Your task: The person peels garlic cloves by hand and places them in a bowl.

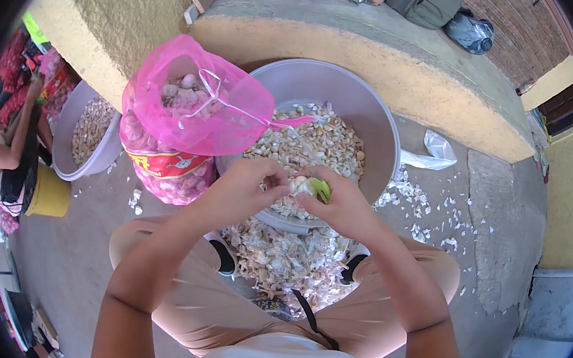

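Observation:
A whitish garlic bulb is pinched between my two hands over the near side of a large grey-purple tub. The fingers of my left hand close on its left side. My right hand grips its right side together with a bright green object, shaped like a handle and partly covered by the fingers. Inside the tub lie many loose garlic cloves. A heap of papery garlic skins covers the ground between my feet.
Against the tub's left side stands a pink mesh sack of garlic bulbs, its top open. At far left, another person sits by a second tub of cloves and a yellow bucket. A low concrete ledge runs behind.

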A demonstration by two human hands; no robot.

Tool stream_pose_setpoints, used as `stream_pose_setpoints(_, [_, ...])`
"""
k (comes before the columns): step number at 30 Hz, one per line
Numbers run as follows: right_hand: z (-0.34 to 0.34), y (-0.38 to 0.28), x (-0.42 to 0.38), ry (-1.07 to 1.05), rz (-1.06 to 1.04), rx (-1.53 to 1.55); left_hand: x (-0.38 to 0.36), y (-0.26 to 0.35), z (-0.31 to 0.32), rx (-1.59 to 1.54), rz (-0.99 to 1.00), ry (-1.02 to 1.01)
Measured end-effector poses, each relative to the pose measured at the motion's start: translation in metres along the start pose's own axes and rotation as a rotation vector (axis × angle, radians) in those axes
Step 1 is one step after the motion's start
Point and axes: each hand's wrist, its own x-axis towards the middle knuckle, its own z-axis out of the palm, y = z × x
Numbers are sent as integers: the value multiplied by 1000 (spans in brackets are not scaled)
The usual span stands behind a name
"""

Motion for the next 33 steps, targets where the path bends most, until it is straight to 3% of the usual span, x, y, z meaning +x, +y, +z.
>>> stream_pose_setpoints(8, [-2,-3,-2,-58,-5,-38,3,-20,-3,130,-17,97])
stream_pose_setpoints(11, [0,2,-1,-34,-9,-18,1,-20,-3,-171,-188,-23])
stream_pose_setpoints(14, [2,6,0,7,-86,-9,0,-9,-2,-503,-281,-2])
stream_pose_setpoints(17, [2,1,-1,0,-38,5,0,-13,2,-367,-115,4])
stream_pose_setpoints(20, [4,5,1,33,-27,62,5,-13,-6,-398,-210,-173])
stream_pose_setpoints(23, [-2,1,2,11,119,199,7,-17,-2,-613,-330,-55])
stream_pose_setpoints(27, [-1,7,5,-125,297,476,9,-24,5,-637,-242,64])
stream_pose_setpoints(30, [5,10,4,-118,306,706,11,-24,7,-547,-203,101])
stream_pose_setpoints(33, [7,10,4,-49,231,613,14,-27,7,-404,-199,126])
